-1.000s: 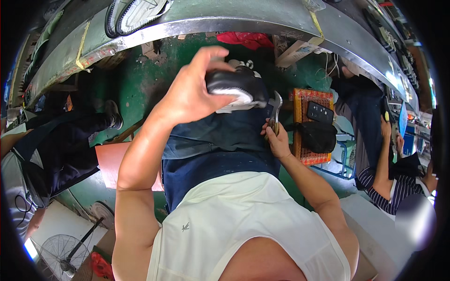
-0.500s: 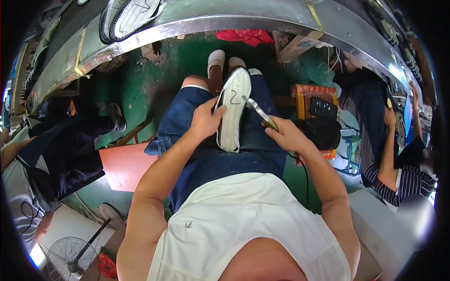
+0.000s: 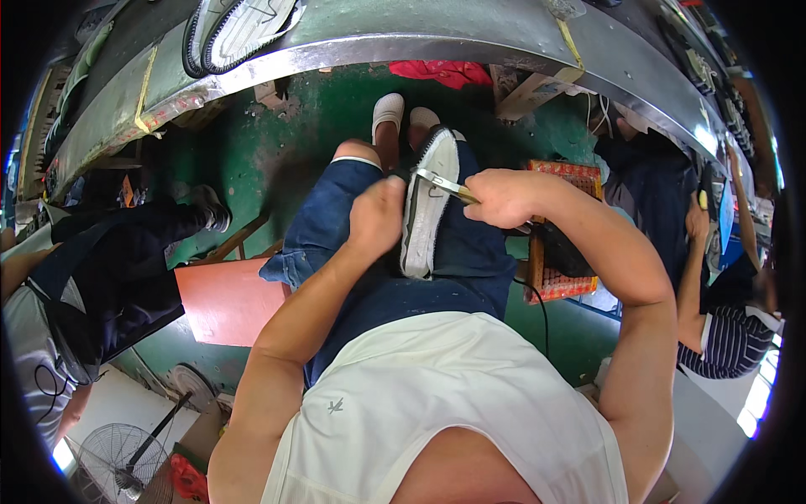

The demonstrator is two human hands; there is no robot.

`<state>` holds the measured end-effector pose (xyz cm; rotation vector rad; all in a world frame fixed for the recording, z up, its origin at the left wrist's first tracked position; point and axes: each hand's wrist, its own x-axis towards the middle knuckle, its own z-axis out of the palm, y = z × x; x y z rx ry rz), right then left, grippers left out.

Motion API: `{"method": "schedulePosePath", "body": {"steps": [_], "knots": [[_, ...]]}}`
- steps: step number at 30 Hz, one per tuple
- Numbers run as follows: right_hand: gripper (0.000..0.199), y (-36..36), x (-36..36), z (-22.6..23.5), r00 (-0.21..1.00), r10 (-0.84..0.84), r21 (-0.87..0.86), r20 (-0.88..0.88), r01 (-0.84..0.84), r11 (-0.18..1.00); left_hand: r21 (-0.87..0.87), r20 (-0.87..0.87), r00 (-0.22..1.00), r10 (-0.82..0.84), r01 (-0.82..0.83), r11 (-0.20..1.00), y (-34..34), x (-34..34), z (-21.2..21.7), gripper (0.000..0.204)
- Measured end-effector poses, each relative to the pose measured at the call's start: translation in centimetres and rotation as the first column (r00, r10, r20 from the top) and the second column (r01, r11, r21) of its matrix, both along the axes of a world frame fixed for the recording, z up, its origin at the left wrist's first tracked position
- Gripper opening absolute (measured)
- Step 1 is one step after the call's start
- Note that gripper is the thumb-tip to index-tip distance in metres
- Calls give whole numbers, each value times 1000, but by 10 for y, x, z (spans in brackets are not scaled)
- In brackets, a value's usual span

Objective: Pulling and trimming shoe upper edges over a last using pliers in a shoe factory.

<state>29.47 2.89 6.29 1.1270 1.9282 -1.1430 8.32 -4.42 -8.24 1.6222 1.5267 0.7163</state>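
A shoe (image 3: 426, 223) with a whitish bottom and a dark stitched-looking edge lies bottom up on my lap, toe pointing away from me. A dark handwritten mark shows on it. My right hand (image 3: 504, 198) is closed round the brownish handle of a metal hand tool (image 3: 441, 182), perhaps pliers. Its flat metal head reaches across the shoe's forepart to the left edge. My left hand (image 3: 377, 217) is closed beside that edge, near the tool's tip; anything inside its fingers is hidden.
A metal bench (image 3: 420, 46) curves across the far side, with a pair of similar shoes (image 3: 243, 34) on it. Co-workers sit at both sides. An orange-red woven seat (image 3: 561, 277) stands at right, a pink board (image 3: 231, 302) at left, a fan (image 3: 122, 458) lower left.
My right hand has swung forward and left, laying the tool's head across the shoe. The left hand has closed and no longer spreads its thumb over the shoe, which has tilted slightly.
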Motion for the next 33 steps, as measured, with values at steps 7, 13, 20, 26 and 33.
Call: {"method": "schedulePosePath", "body": {"steps": [7, 13, 20, 26, 33], "knots": [[27, -45, 15, -81, 890, -262, 162, -374, 341, 926, -620, 782, 337, 525, 333, 711, 16, -7, -37, 53], [29, -96, -3, -137, 534, -584, 54, -612, 764, 643, -546, 797, 467, 384, 285, 788, 32, 0, -29, 66], [27, -38, 38, -102, 820, -280, 150, -499, 399, 904, -476, 728, 592, 346, 73, 876, 27, 22, -25, 65], [29, -69, 24, -135, 505, -711, -316, -489, 657, 684, -425, 627, 716, 307, -15, 905, 20, 27, -23, 64], [33, -42, 29, -123, 382, -882, -651, -275, 601, 463, 24, 298, 954, -42, 36, 999, 20, 18, -33, 58]]}}
